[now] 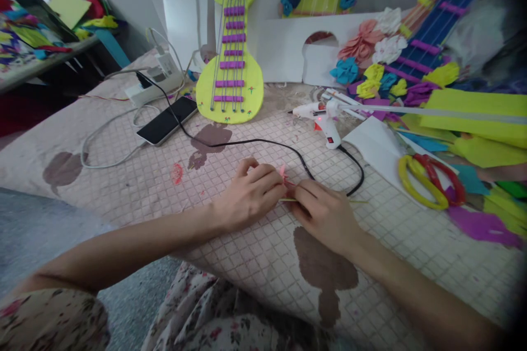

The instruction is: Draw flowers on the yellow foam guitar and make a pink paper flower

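My left hand (254,194) is closed, its fingertips at a small pink fringed piece (283,173), which looks like paper. Close beside it, my right hand (325,213) is closed too, with a thin yellowish stick (359,201) running under its curled fingers and out past the knuckles. A narrow pink strip reaches from the fringed piece to the right fingertips. The fingers hide much of both things. Beyond the hands, a white glue gun (327,123) with a lit red light rests on the table.
A yellow paper guitar (230,85) leans at the back. A phone (168,120) lies left, near a power strip (154,85). The black cable (255,141) crosses behind my hands. Scissors (424,178) and coloured paper (473,120) lie right on the patterned tablecloth (255,252).
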Motion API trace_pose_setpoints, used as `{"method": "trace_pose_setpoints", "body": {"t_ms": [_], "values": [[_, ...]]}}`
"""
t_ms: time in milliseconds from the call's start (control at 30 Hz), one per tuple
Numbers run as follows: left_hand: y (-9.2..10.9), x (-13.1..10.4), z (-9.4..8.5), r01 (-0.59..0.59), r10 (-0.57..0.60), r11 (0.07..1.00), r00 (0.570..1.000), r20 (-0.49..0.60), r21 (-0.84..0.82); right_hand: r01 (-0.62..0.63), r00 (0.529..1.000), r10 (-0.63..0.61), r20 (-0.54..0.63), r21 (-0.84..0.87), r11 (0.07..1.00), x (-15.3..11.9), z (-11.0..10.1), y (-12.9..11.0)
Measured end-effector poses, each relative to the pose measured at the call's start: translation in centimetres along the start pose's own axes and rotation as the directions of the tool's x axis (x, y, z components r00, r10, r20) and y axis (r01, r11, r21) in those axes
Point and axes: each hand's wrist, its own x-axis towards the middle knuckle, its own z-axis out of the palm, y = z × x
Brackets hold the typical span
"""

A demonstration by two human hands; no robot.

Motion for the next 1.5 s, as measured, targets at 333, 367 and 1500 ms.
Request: {"method": "trace_pose_setpoints", "body": {"t_ms": [333,367,1500], "values": [[0.3,-0.5,0.1,-0.038,0.038,0.999,0.999,0.008,0.014,-0.006,1.000,0.006,0.023,0.012,1.000,-0.2,0.0,-0.5],[0.3,-0.6,0.1,-0.024,0.024,1.000,1.000,0.006,-0.003,-0.027,0.999,0.027,0.039,0.012,1.000,-0.2,-0.1,-0.5],[0.5,-1.0,0.3,0.061,-0.064,0.997,0.996,-0.068,-0.051,-0.010,0.998,0.006,0.067,0.056,0.998,0.1,0.4,0.3]]}}
